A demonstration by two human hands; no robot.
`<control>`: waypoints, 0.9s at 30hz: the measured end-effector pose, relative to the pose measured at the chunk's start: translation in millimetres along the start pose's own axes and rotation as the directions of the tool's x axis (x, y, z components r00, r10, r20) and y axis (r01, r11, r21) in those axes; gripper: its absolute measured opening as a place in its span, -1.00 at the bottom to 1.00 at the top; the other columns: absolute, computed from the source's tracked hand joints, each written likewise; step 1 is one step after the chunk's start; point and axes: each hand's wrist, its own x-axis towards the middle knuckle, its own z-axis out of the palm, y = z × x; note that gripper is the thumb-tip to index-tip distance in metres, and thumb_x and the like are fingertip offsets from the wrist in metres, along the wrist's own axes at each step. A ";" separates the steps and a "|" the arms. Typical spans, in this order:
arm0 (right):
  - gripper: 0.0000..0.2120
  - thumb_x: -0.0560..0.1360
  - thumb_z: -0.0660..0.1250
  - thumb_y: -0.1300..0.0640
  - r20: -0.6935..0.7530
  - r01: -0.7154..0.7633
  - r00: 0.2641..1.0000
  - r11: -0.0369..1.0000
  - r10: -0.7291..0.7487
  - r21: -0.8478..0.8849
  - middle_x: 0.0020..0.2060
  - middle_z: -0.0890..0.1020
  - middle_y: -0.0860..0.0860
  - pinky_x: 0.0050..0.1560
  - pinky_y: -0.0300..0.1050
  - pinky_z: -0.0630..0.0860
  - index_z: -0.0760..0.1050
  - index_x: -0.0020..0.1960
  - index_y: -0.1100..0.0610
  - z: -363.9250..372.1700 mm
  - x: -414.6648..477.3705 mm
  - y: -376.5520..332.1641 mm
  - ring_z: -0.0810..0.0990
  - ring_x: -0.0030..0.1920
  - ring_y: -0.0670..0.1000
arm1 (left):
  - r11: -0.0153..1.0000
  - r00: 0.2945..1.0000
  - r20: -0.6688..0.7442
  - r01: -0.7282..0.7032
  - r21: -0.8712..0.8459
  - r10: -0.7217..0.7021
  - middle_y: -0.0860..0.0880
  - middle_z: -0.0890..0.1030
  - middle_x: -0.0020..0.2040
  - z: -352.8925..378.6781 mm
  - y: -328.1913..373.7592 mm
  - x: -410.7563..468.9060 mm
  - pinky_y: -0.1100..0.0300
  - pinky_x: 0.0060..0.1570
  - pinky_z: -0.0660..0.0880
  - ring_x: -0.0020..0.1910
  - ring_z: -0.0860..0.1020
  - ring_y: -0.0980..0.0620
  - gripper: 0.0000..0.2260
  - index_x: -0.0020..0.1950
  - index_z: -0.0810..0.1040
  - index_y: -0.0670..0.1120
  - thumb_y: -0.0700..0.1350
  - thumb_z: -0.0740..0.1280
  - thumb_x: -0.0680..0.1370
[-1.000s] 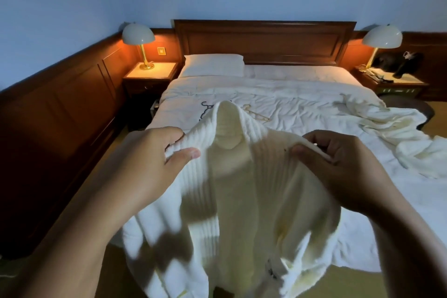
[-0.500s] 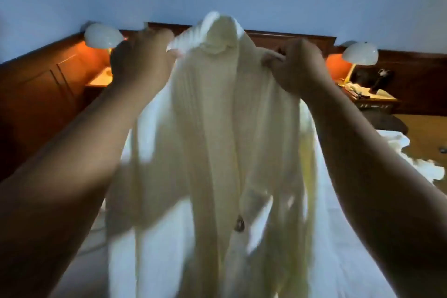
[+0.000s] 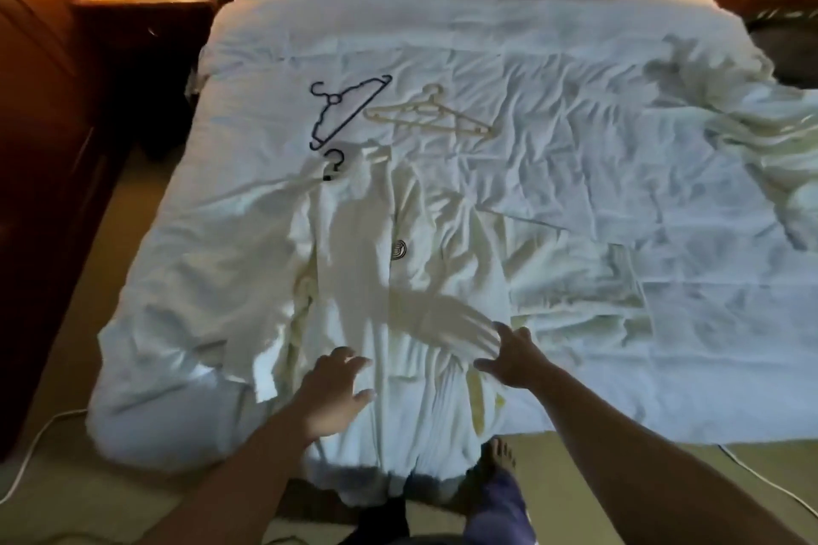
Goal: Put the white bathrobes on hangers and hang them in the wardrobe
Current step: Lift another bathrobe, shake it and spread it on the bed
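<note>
**White bathrobe [image 3: 367, 279], held aloft half a second ago, now lies spread on the bed [image 3: 597, 199].**

A dark hook [image 3: 333, 164] pokes from the robe's collar, and its hem spills over the foot edge of the bed. The left hand [image 3: 332, 389] and right hand [image 3: 509, 354] are over the robe's lower half, fingers spread and gripping nothing. A dark hanger [image 3: 341, 111] and a pale hanger [image 3: 425, 119] lie just beyond the collar. The bed's wrinkled right half lies open.
</note>
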 end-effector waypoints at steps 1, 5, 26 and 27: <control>-0.05 0.47 0.43 -0.21 0.027 0.011 1.000 0.999 -0.012 0.032 0.45 0.17 0.23 0.31 0.03 0.44 -0.06 0.63 0.04 7.0 10.3 9.1 0.44 0.35 0.24 | 0.999 1.000 0.019 0.006 -0.047 -0.005 0.01 0.20 0.54 12.2 -1.3 -1.0 0.06 0.45 0.22 0.50 0.23 -0.03 -0.50 0.53 0.29 0.08 0.16 0.24 0.62; -0.04 0.43 0.48 -0.14 0.016 0.061 0.998 0.998 -0.062 0.017 0.31 0.33 0.16 0.09 0.08 0.56 -0.08 0.58 0.00 26.5 41.1 29.2 0.54 0.20 0.25 | 0.967 0.999 0.001 0.053 -0.251 -0.054 0.01 0.36 0.39 32.8 3.3 -6.5 0.08 0.41 0.32 0.40 0.38 0.04 -0.49 0.41 0.45 -0.04 0.18 0.27 0.53; -0.93 0.63 0.29 -0.01 -0.032 0.017 0.998 0.259 0.051 0.966 0.08 0.58 0.07 0.06 0.02 0.51 0.47 0.06 -0.03 -279.3 147.1 181.0 0.64 0.02 0.01 | 0.852 0.916 -0.142 0.279 -0.444 -0.374 -0.01 0.40 0.25 68.8 149.8 20.0 0.36 0.09 0.40 0.11 0.46 0.12 -0.70 0.28 0.49 -0.04 -0.06 0.39 0.56; -0.93 0.62 0.31 0.00 -0.003 -0.011 0.999 0.342 0.039 0.940 0.13 0.54 0.08 0.09 0.03 0.48 0.46 0.06 -0.02 -262.1 143.6 176.1 0.62 0.05 0.04 | 0.855 0.913 -0.164 0.270 -0.442 -0.373 -0.01 0.40 0.25 69.7 149.1 18.3 0.34 0.10 0.39 0.13 0.45 0.11 -0.69 0.29 0.49 -0.04 -0.06 0.39 0.56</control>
